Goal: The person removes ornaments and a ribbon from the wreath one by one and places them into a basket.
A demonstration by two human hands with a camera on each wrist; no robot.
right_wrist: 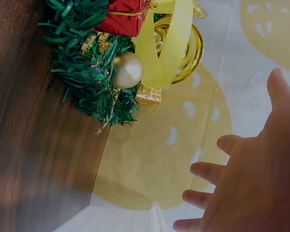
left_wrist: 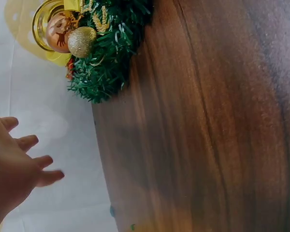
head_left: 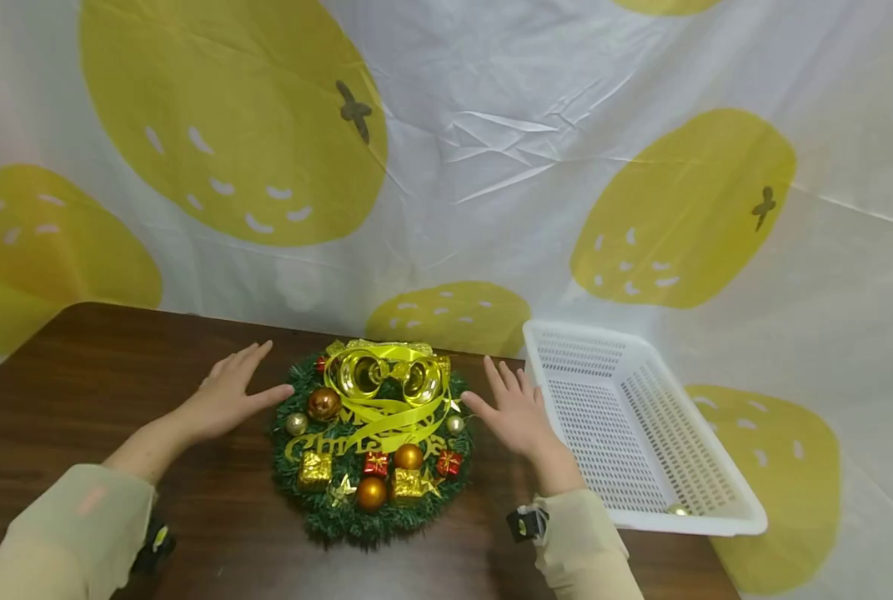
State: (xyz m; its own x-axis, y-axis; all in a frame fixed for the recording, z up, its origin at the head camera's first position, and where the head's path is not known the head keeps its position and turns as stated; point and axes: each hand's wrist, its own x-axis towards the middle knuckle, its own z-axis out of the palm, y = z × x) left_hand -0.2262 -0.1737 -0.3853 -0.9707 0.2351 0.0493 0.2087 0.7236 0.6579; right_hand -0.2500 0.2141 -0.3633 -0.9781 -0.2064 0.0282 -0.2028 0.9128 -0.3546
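A green Christmas wreath (head_left: pixel 371 525) lies on the dark wooden table, hung with gold bells (head_left: pixel 359 375), a yellow ribbon (head_left: pixel 393 414), orange and gold baubles (head_left: pixel 372 493), small wrapped gift boxes (head_left: pixel 315 470) and gold lettering. To its left, my left hand (head_left: pixel 224 398) is spread, thumb pointing at the wreath's edge. My right hand (head_left: pixel 515 414) is spread on the other side, its thumb close to a pale gold bauble (right_wrist: pixel 127 70). Both hands hold nothing. In the left wrist view, fingers (left_wrist: pixel 49 178) stand apart from the wreath.
A white perforated plastic basket (head_left: pixel 716 527) stands right of the right hand, with a small gold bauble (head_left: pixel 677 509) in its near corner. Behind the wooden table (head_left: pixel 56 400) hangs a white curtain (head_left: pixel 476 217) printed with yellow fruit.
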